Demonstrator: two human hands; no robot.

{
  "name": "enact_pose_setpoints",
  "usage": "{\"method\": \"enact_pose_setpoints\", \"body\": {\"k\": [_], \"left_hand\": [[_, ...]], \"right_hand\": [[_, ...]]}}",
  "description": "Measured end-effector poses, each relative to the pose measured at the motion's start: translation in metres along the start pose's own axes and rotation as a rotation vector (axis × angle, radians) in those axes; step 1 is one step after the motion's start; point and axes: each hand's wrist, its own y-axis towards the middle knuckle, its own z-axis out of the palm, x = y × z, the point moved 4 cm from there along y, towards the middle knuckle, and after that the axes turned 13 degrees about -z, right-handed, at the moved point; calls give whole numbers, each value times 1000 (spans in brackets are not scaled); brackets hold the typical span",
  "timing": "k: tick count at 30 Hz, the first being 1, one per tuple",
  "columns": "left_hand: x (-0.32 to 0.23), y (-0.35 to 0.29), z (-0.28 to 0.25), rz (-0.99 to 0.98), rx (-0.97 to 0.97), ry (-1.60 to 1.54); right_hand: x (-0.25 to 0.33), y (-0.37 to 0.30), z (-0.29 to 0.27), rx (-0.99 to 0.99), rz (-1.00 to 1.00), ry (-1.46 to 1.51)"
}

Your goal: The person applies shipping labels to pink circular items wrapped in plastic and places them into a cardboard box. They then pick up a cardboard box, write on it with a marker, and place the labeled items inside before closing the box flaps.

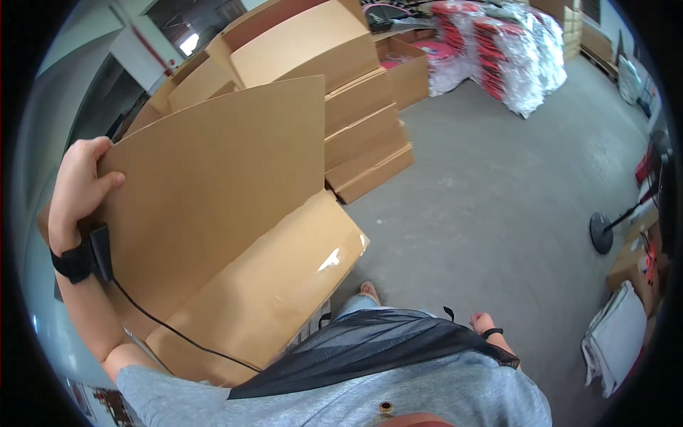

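Note:
My left hand [89, 178] is closed on the upper left edge of a large brown cardboard box [213, 171], with the thumb lying on the near face. One broad panel of this box stands up, tilted. A lower panel with shiny clear tape slopes toward my body. Around my left wrist is a black strap with a dark device, and a black cable runs down from it across the box. My right hand [482, 322] hangs low beside my body, away from the box. Its fingers look loosely curled, with nothing seen in them.
Behind the panel, large cardboard boxes [370, 121] are stacked, the top one uncovered. Further back stand plastic-wrapped red bundles [501, 60] on the grey floor [469, 192]. A black round-based stand [601, 233], a carton [633, 267] and folded white material [615, 338] line the right side.

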Motion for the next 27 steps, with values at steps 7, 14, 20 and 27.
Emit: {"method": "enact_pose_setpoints", "body": {"k": [7, 14, 20, 27], "left_hand": [[-91, 81, -5, 194, 106, -6], [-216, 189, 38, 551, 5, -291], [-307, 338, 117, 611, -159, -287], [-480, 413, 249, 695, 70, -381]], "right_hand": [[-30, -17, 8, -15, 150, 92], [0, 42, -86, -364, 62, 308], [146, 97, -288, -820, -193, 321], [226, 141, -354, -686, -444, 25]]}}
